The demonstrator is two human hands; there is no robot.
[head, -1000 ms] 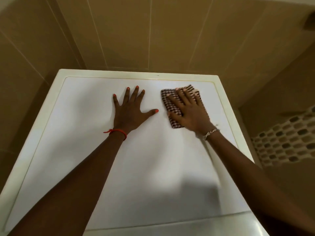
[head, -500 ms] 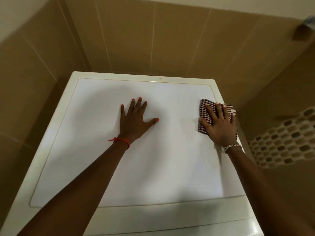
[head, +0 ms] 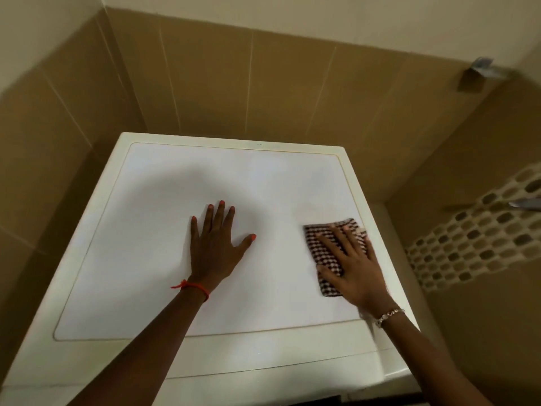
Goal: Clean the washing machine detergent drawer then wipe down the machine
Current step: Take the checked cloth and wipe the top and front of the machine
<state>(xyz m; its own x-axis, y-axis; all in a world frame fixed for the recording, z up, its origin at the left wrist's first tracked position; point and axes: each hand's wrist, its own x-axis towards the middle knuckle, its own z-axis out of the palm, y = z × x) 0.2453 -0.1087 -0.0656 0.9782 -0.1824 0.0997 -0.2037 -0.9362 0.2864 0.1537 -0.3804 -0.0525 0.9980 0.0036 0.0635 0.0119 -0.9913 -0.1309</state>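
Note:
The washing machine's white top fills the middle of the head view, seen from above. My left hand lies flat on it near the centre, fingers spread and straight. My right hand presses a folded brown-and-white checked cloth onto the top close to its right edge, fingers straight over the cloth. The detergent drawer is out of view.
Tan tiled walls close in behind and on the left of the machine. To the right is a recess with a mosaic tile band and a metal fitting. A small metal bracket sits high on the right wall.
My right hand slid the cloth from the top's centre to its right edge, then back toward me along that edge. My left hand stayed flat in place. The camera tilted up a little.

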